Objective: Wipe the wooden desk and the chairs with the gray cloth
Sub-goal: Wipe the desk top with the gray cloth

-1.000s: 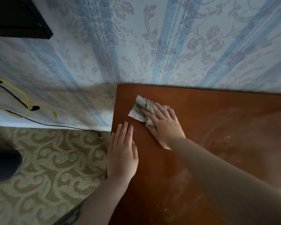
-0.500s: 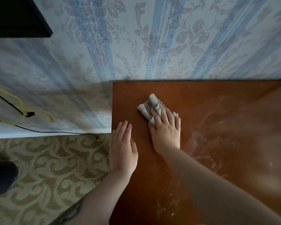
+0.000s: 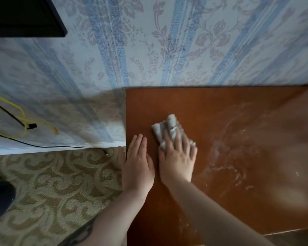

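Observation:
The reddish-brown wooden desk (image 3: 220,107) fills the right half of the view, its back edge against the wall. A crumpled gray cloth (image 3: 164,129) lies on its left part. My right hand (image 3: 178,157) presses flat on the cloth with straight fingers, covering its near half. My left hand (image 3: 138,166) rests flat on the desk's left edge, beside the right hand, fingers straight. Whitish streaks and smears show on the desk top to the right of the cloth. No chair is in view.
Striped floral wallpaper (image 3: 167,47) rises behind the desk. Patterned carpet (image 3: 57,189) lies left of the desk. Yellow and black cables (image 3: 23,126) hang on the wall at left. A black shelf or screen corner (image 3: 25,16) is at top left, a dark round object (image 3: 0,199) at lower left.
My right hand has slid the cloth from the desk's far left corner toward me and a little right. My left hand stays flat at the left edge.

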A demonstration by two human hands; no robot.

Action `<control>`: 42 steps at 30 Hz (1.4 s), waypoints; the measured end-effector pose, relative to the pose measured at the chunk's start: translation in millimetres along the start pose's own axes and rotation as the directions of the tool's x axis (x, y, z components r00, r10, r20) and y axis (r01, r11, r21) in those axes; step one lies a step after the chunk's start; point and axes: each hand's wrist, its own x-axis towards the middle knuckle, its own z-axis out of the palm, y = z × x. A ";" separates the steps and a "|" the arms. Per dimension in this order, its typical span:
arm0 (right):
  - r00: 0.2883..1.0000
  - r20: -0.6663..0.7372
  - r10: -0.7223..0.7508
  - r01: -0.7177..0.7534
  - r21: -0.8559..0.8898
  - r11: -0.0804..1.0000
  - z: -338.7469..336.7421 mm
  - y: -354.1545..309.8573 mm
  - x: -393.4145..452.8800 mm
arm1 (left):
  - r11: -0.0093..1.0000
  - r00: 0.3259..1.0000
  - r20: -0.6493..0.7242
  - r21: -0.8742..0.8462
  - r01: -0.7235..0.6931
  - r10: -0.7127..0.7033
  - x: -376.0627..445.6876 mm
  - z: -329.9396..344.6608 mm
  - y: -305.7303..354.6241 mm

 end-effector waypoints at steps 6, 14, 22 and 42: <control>0.841 0.187 -0.507 0.529 -0.092 0.844 -20.7 25.4 34.3 | 0.994 0.999 -0.024 -0.105 0.041 -0.044 -2.2 -1.6 -1.5; 0.989 0.045 -0.143 0.141 0.033 0.989 0.0 -27.3 -18.9 | 0.924 0.980 -0.051 -0.345 0.164 -0.192 -10.3 -7.1 -3.2; 0.926 0.098 -0.364 0.371 -0.067 0.926 -14.7 5.5 18.5 | 0.927 0.974 -0.088 -0.336 0.167 -0.208 -37.8 -9.3 -0.9; 0.608 0.236 -0.758 0.791 -0.100 0.603 -8.0 -32.6 12.1 | 0.895 0.913 0.088 -0.182 0.408 -0.398 -111.4 -9.4 -23.7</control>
